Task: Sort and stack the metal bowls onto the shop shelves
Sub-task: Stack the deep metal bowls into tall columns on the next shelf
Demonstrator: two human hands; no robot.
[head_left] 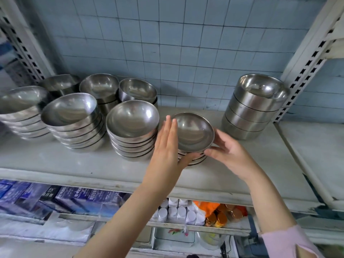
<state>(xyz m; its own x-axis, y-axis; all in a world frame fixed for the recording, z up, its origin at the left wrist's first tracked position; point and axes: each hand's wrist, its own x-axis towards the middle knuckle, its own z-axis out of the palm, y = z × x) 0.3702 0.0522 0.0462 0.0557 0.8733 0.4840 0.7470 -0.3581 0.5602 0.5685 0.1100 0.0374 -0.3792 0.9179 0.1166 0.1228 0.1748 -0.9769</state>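
A short stack of small metal bowls (193,133) stands on the white shelf (74,162) near its front edge. My left hand (165,146) lies flat against the stack's left side with straight fingers, its thumb under the rim. My right hand (227,149) curls round the stack's right side, thumb at the front and fingers behind the rim. To the left stand several taller stacks of shallow bowls, the nearest (132,127) touching distance from my left hand. A stack of deeper straight-walled bowls (255,107) stands to the right.
Slotted shelf uprights (307,66) frame the bay against a blue tiled wall. Bare shelf lies between the small stack and the deep bowls. The shelf below holds blue packets (61,200), white jars (178,213) and orange-lidded jars (223,215).
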